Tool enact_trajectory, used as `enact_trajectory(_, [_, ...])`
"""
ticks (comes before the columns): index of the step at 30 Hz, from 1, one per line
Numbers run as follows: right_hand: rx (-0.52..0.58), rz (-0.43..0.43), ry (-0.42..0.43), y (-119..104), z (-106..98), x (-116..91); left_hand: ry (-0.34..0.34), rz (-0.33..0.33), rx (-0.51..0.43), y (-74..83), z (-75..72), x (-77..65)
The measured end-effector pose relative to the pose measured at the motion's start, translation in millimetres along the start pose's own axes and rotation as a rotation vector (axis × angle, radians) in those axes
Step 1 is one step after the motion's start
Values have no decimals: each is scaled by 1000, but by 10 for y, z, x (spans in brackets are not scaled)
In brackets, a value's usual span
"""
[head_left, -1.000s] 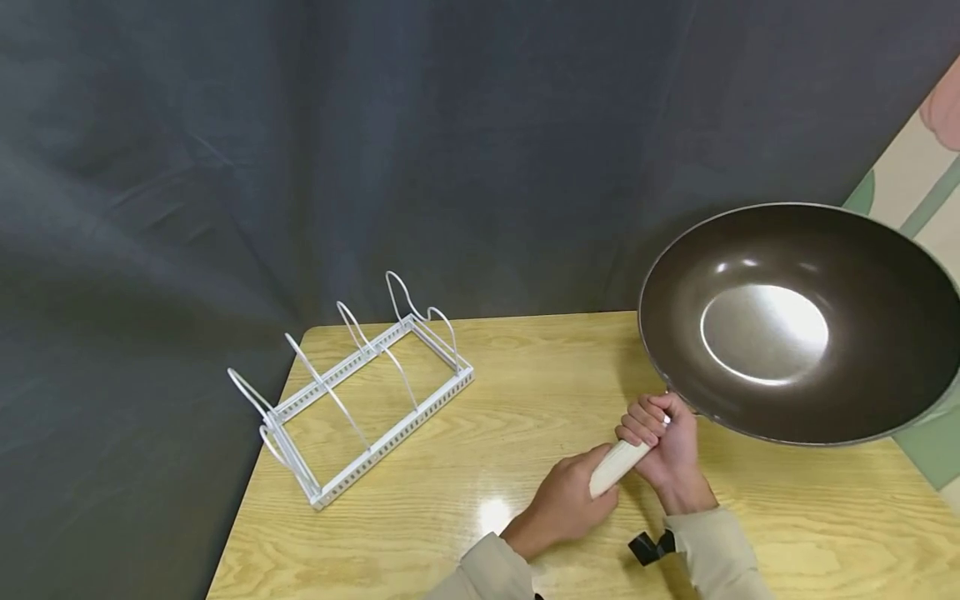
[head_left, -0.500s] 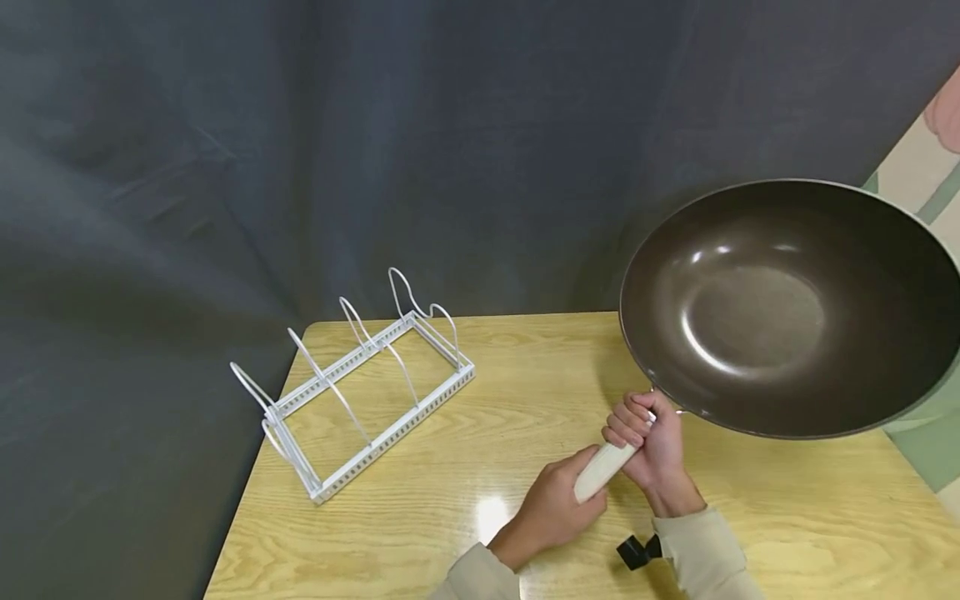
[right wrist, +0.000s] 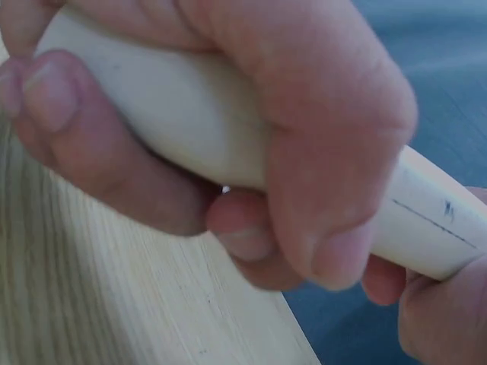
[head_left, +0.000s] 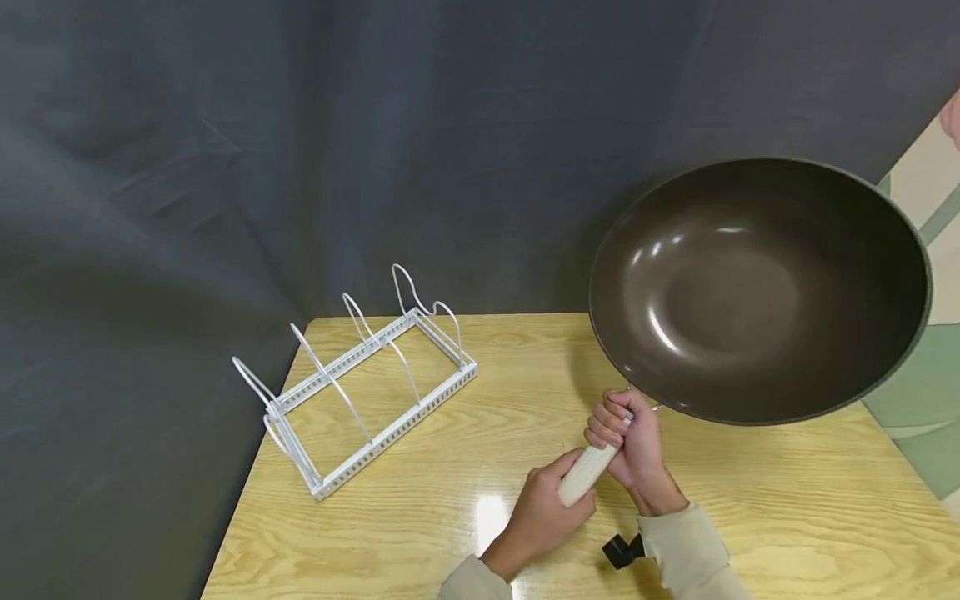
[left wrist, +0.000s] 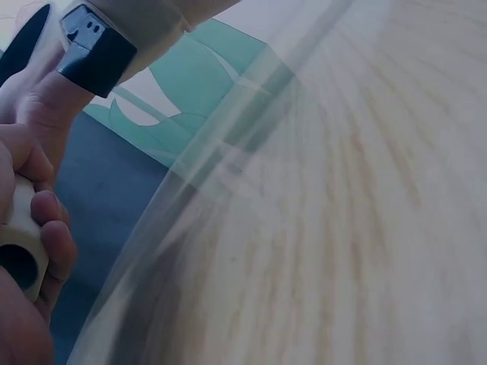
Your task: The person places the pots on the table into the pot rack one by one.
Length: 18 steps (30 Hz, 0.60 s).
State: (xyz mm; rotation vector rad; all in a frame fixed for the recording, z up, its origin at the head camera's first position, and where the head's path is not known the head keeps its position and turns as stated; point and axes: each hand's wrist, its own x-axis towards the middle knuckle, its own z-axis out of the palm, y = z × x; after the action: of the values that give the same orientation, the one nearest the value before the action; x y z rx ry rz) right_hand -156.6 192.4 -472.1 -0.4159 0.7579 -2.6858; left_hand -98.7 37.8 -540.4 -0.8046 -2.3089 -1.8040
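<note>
A large wok (head_left: 738, 300) with a dark brown inside is held up over the right side of the table, its open side facing the head camera. My left hand (head_left: 542, 510) grips the rear end of its pale handle (head_left: 588, 475). Closer to the pan, my right hand (head_left: 636, 450) has its fingers wrapped round the same handle. The handle's hollow end (left wrist: 24, 262) shows in the left wrist view, within the left hand's grasp. In the right wrist view, fingers (right wrist: 327, 137) curl over the smooth handle (right wrist: 190, 106).
A white wire rack (head_left: 390, 437) with several upright loops stands on the left half of the wooden table (head_left: 420, 533). Behind the table hangs a dark curtain (head_left: 480, 150). Patterned green and beige fabric (head_left: 918, 383) lies beyond the right edge. A black wrist camera (head_left: 621, 550) sticks out below the right sleeve.
The wok has moved left and upward in the head view, and both hands have shifted left along with it, still gripping the handle. The rack stays in place on the table.
</note>
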Motion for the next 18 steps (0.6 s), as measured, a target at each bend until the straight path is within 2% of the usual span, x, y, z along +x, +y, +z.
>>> enact_trajectory(3, [-44,-9,7,26,27,6,3,-22,-9,-9,8,-20])
enact_trajectory(9, [-54,23,9,80,63,20,15,-64,-9,-10,-1,-67])
enact_trajectory(18, [-233,31,62,210,118,44,39,-136,52,-55,-31,-140])
